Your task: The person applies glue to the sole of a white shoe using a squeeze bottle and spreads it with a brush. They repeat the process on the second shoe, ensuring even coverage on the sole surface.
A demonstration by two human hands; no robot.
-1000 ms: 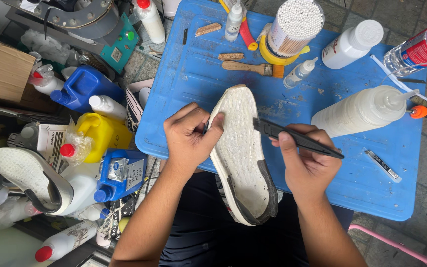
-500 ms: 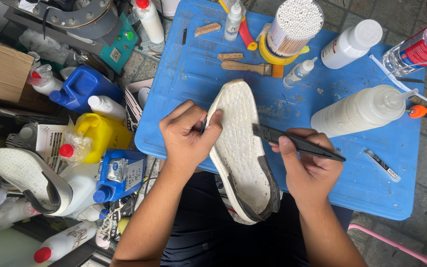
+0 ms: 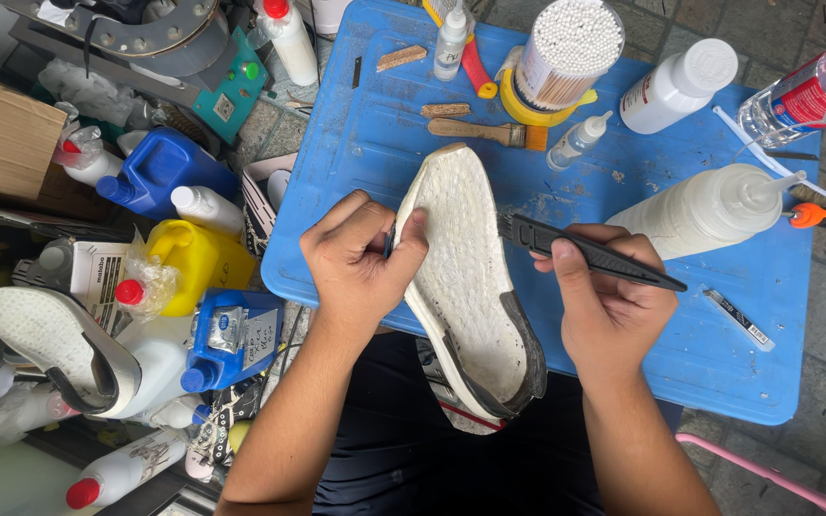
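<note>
Item 1: white shoe sole (image 3: pixel 466 287), foam side up, lying lengthwise over the near edge of the blue plastic table (image 3: pixel 375 143), toe end far, heel end near with a dark rim curling up.

Item 2: left hand (image 3: pixel 360 263), clenched on the left edge of the sole near the toe, thumb pressed on the foam surface.

Item 3: right hand (image 3: pixel 614 306), closed around a black utility knife (image 3: pixel 590 253); the knife's tip meets the right edge of the sole.

Item 4: large white squeeze bottle (image 3: pixel 709 210) with nozzle, lying on its side on the table, just beyond the right hand.

Item 5: wooden-handled brush (image 3: pixel 480 132), flat on the table, far of the sole's toe.

Item 6: round tub of cotton swabs (image 3: pixel 566 53), upright, far centre of the table.

Item 7: white capped bottle (image 3: pixel 676 86), to the right of the tub.

Item 8: small dropper bottle (image 3: pixel 577 143), lying between brush and capped bottle.

Item 9: yellow jug (image 3: pixel 193 263) and blue jug (image 3: pixel 164 167), on the ground left of the table.

Item 10: second white sole (image 3: pixel 54 344), far left, among the bottles.
</note>
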